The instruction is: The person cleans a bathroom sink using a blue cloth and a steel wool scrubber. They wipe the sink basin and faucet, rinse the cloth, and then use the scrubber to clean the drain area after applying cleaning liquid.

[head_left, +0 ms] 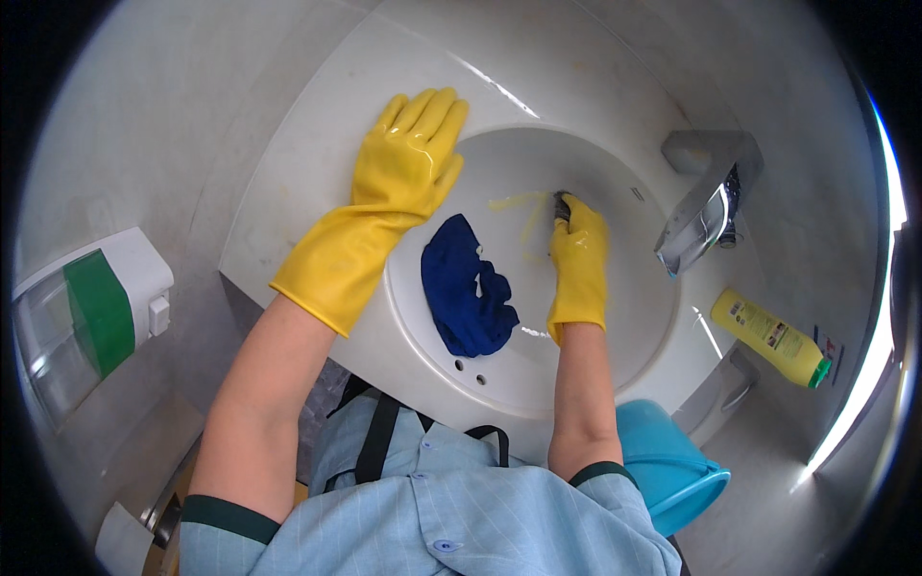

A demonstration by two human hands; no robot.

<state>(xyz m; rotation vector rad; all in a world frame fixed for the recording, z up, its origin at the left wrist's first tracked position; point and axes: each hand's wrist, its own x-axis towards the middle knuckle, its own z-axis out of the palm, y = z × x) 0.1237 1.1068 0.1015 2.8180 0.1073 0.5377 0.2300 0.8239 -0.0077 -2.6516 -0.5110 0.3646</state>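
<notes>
My left hand, in a long yellow rubber glove, lies flat on the white counter at the basin's far left rim, fingers stretched out. Inside the white washbasin, my right hand wears a matching glove and is closed on a small dark grey scouring pad. Most of that pad is hidden by the fingers, and it rests against the basin's inner surface. Next to it are thin streaks of yellow liquid. A crumpled dark blue cloth lies in the left part of the basin, between my two arms.
A chrome faucet reaches over the basin's right side. On the counter at right lies a yellow bottle with a green cap. A turquoise bucket is below the counter by my right elbow. The left wall carries a green-and-white dispenser.
</notes>
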